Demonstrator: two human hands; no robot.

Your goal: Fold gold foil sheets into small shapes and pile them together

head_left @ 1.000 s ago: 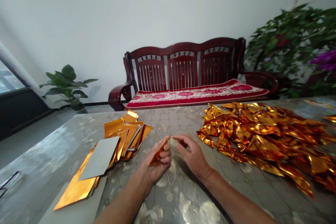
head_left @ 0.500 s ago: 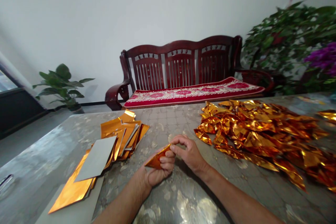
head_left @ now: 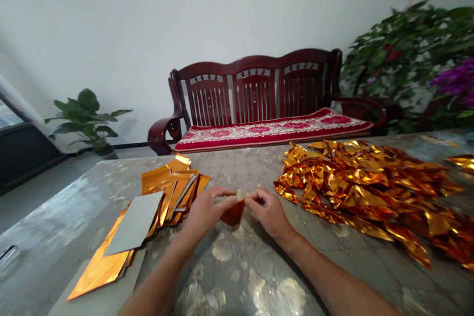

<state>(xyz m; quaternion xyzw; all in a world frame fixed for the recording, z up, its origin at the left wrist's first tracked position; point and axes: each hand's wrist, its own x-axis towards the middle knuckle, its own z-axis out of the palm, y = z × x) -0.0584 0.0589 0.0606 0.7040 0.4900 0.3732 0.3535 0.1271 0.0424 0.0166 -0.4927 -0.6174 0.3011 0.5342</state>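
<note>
Between my two hands is a small folded piece of gold foil paper (head_left: 233, 214), held just above the table. My left hand (head_left: 208, 210) reaches over it from the left, thumb and fingers near its upper edge; its grip is partly hidden. The thumb and forefinger of my right hand (head_left: 267, 211) pinch the upper right corner. Left of my hands lies a loose stack of gold foil sheets (head_left: 99, 269), with a grey-backed sheet (head_left: 136, 222) on top. A large heap of folded gold foil pieces (head_left: 355, 177) spreads out on the right.
The table (head_left: 222, 276) has a glossy floral-patterned cover. Behind it stands a dark red wooden bench (head_left: 255, 64) with a red patterned cushion (head_left: 259, 132). Potted plants (head_left: 87, 118) stand at both sides. A small shiny object (head_left: 7, 255) lies at the table's left.
My left hand has turned from cradling the folded foil paper below to gripping from above on its left. The foil now hangs point down. My right hand still pinches its corner.
</note>
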